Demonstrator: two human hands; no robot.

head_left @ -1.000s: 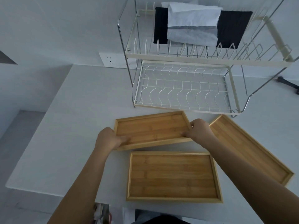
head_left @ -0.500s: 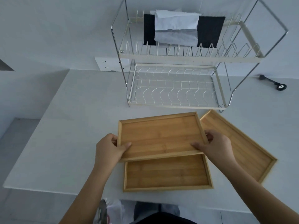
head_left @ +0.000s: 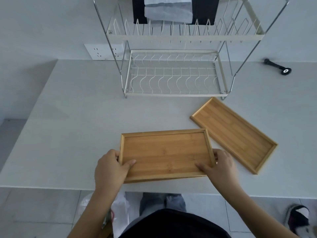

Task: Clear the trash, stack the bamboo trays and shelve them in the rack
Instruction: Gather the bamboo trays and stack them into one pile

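- The rectangular bamboo tray [head_left: 165, 154], carried a moment ago, is now set squarely upon the second tray, which is hidden beneath.
- Both short ends are clasped by the left hand [head_left: 109, 166] and right hand [head_left: 220, 166].
- One long bamboo tray [head_left: 234, 134] remains unstacked, right of the grip.

No legible text, label, brand, number or sign anywhere in view. Checked the surfaces that could carry print: the bamboo trays [head_left: 167, 154] show plain wood grain only, the wire rack [head_left: 175, 78] and the dark and pale cloths [head_left: 169, 12] hung on its upper tier bear no tag or lettering, and the wall outlet plate [head_left: 104, 52] shows socket holes but no markings that can be made out. The small black tool [head_left: 277, 67] on the counter [head_left: 68, 117] has a pale round spot at one end, too small to read as anything.
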